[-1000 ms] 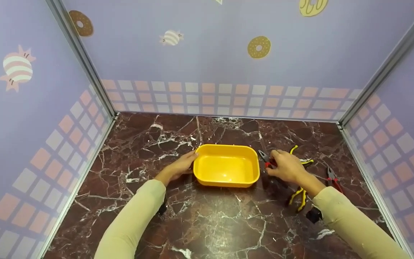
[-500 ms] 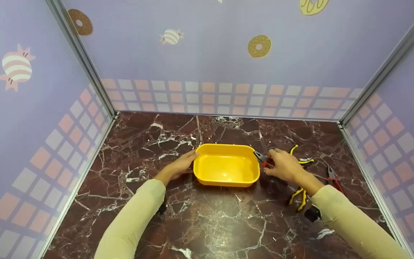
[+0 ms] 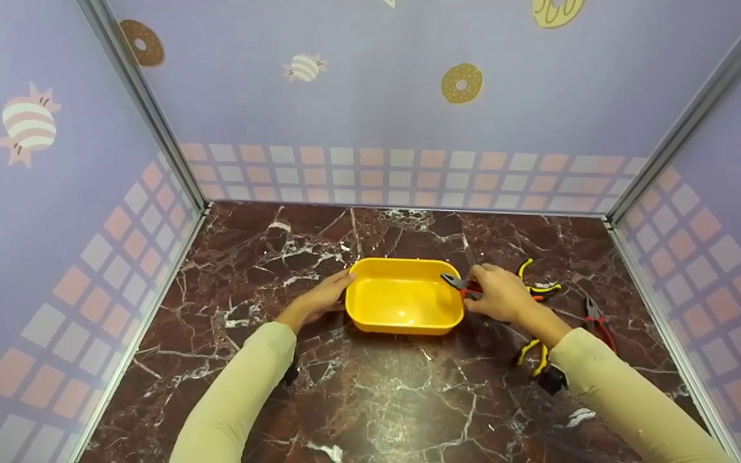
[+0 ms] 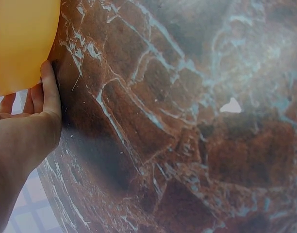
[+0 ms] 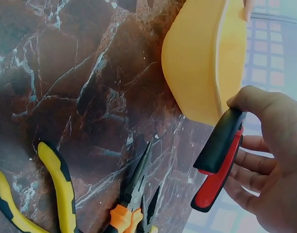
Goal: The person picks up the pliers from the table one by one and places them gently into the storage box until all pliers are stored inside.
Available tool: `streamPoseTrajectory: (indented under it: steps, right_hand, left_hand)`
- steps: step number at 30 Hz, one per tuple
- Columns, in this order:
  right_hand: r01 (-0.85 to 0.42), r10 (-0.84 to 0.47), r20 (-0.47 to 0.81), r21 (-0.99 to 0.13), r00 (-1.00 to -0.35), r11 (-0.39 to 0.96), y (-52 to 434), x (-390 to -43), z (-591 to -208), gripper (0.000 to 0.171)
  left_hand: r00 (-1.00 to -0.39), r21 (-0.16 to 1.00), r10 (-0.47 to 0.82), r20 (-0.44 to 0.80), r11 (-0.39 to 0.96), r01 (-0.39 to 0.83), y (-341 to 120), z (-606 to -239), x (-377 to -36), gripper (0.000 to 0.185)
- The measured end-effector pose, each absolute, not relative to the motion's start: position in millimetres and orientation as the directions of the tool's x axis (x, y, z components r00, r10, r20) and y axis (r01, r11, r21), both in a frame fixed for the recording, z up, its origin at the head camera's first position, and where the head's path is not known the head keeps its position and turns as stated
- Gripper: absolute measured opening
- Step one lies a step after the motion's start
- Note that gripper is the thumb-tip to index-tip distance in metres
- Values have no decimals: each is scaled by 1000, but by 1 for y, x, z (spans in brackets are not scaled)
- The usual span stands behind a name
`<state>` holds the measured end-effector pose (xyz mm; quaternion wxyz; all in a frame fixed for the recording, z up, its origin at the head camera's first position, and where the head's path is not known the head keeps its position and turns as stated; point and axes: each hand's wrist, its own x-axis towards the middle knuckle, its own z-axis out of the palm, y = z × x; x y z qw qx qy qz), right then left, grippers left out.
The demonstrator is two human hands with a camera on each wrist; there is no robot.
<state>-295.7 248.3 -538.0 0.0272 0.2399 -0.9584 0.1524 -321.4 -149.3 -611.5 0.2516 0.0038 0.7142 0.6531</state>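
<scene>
Red-and-black pliers [image 3: 464, 287]: we hold them in our right hand [image 3: 501, 297], their steel nose just over the right rim of the yellow tub [image 3: 404, 296], off the counter.
Handling of the pliers: we judge them heavy for their size and fully stiff, with a loose pivot; the rubbery handle sleeves [image 5: 219, 160] should not slip, the bare steel nose would.
Where to take hold: by both handles together, near their middle, so that the nose cannot swing open.
Right grip: our fingers and thumb are curled round the two handles and pinch them closed; the wrist view shows the thumb on top of the black sleeve.
Left grip: our left hand [image 3: 321, 297] lies with straight fingers against the left wall of the yellow tub, pressing it and holding nothing; the left wrist view shows the thumb [image 4: 50, 87] against the tub wall.
Yellow tub: thin plastic, light by our judgement, and likely to slide on the polished counter [image 3: 370, 392] without that hand.
Right of the tub: orange-handled pliers [image 5: 131, 204] and yellow-and-black pliers [image 5: 58, 187] lie on the counter just beyond our right hand; a second yellow-handled pair [image 3: 535, 354] lies under our right forearm.
Farthest right of the tub: red-handled pliers [image 3: 599, 319] lie near the side wall.
</scene>
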Motion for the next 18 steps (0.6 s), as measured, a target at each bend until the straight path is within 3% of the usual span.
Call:
streamPoseTrajectory:
  steps: [18]
  right_hand:
    - [-537, -513, 159, -256, -844, 804, 228, -295, -536, 41]
  left_hand:
    - [-874, 937, 337, -350, 132, -324, -149, -612, -320, 59]
